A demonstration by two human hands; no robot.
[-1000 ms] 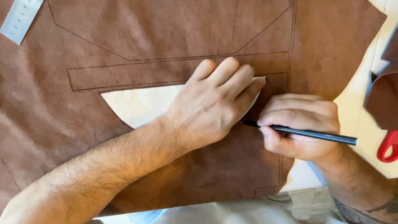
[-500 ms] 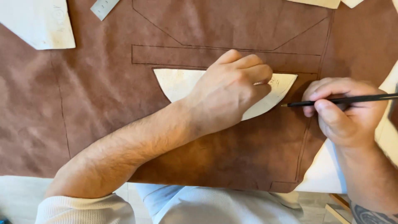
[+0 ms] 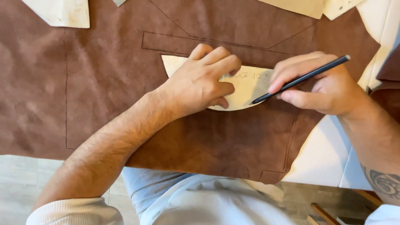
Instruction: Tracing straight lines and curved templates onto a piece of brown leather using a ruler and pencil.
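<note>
Mid part of cream template (image 3: 250, 85) under left hand (image 3: 200, 83); top paper pcs (image 3: 62, 12) cut off.

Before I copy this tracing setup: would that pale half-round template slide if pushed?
Probably: the template looks thin, flat and light on the brown fabric, and the left hand presses it down. It likely flexes if lifted. The fabric's nap may grip somewhat.

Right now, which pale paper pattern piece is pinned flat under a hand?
The half-round piece mid-cloth, under the left hand; the others lie untouched along the top edge.
</note>
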